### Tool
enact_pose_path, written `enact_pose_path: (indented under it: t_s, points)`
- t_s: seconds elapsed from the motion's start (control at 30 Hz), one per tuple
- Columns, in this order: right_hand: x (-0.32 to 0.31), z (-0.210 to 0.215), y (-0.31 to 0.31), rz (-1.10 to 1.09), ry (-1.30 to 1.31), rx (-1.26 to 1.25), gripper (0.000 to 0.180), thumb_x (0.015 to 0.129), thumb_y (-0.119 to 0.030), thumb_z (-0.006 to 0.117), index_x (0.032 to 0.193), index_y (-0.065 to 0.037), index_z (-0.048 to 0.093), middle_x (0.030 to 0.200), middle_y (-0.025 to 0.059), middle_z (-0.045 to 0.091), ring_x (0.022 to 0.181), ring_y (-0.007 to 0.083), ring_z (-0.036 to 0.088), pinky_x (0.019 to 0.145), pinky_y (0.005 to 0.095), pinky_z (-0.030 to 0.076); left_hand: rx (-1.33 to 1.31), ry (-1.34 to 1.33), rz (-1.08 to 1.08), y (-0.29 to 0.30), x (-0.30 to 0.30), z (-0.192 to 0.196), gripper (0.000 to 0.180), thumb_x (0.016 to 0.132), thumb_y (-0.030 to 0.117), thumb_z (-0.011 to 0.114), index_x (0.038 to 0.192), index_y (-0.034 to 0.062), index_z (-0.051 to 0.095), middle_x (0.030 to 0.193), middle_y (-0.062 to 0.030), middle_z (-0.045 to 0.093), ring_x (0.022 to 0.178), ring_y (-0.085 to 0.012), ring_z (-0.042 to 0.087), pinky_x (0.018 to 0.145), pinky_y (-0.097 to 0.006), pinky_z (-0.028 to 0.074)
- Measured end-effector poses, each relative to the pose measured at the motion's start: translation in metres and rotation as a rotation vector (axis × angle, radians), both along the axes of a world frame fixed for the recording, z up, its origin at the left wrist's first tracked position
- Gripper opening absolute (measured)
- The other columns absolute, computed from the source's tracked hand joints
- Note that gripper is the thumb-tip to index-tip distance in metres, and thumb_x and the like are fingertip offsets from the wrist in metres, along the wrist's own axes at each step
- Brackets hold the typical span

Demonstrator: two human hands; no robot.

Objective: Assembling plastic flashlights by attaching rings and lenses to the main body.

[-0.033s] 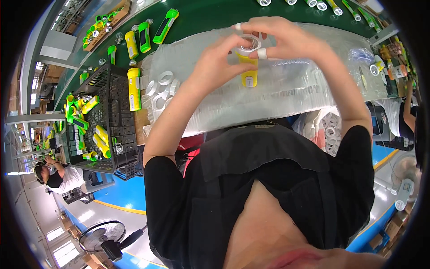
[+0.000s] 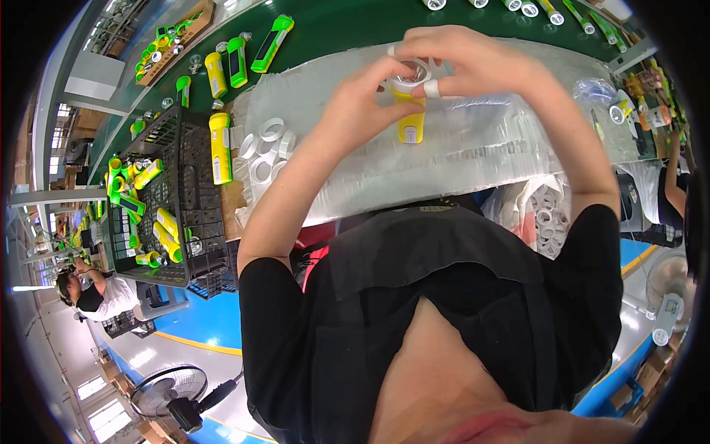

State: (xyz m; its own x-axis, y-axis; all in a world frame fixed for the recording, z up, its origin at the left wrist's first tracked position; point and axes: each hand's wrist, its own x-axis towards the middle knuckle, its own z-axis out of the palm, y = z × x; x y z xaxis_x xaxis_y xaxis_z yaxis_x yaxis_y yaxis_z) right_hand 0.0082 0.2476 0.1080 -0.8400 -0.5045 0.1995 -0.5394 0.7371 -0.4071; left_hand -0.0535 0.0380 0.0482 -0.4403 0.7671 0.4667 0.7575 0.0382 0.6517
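A yellow flashlight (image 2: 411, 132) is held between my hands over the plastic-covered worktop, its head toward the far side. At the head is a white ring (image 2: 418, 72) with a clear, shiny piece inside. My left hand (image 2: 362, 96) is closed on the flashlight, the thumb across its body and the index finger at the ring. From the right, my right hand (image 2: 466, 63) curls its fingers around the ring, with white tape on two of them. The fingers partly hide the head. Several loose white rings (image 2: 262, 172) lie left of my left forearm.
Left is a black crate (image 2: 185, 268) of yellow and green flashlights. More flashlights (image 2: 236, 62) lie on the green surface (image 2: 333, 37) beyond. A bag of white rings (image 2: 546, 214) is by my right elbow. A clear plastic bag (image 2: 595, 91) lies at the right.
My right hand and forearm have shifted very slightly at the ring. Both hands stay on the flashlight and its ring.
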Motion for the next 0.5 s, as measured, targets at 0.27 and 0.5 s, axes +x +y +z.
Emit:
enact_pose_path:
  t_s: [0.27, 0.5]
  points:
    - [-0.006, 0.007, -0.005, 0.029, -0.100, 0.112, 0.024, 0.072, -0.007, 0.074, 0.086, -0.002, 0.055, 0.082, 0.0070, 0.051, 0.072, 0.0232, 0.053, 0.064, 0.0350, 0.045, 0.051, -0.093, 0.013, 0.008, 0.005, -0.006, 0.034, 0.076, 0.019, 0.080, 0.100, 0.0115, 0.058, 0.100, -0.0030, 0.069, 0.091, -0.0240, 0.065, 0.074, -0.034, 0.051]
    - [-0.001, 0.015, -0.009, 0.021, -0.123, 0.117, 0.024, 0.072, -0.005, 0.073, 0.086, -0.003, 0.054, 0.082, 0.0074, 0.051, 0.071, 0.0226, 0.053, 0.064, 0.0347, 0.046, 0.090, -0.052, -0.027, 0.011, 0.004, -0.010, 0.032, 0.075, 0.018, 0.081, 0.098, 0.0112, 0.060, 0.098, -0.0030, 0.069, 0.088, -0.0239, 0.065, 0.073, -0.034, 0.051]
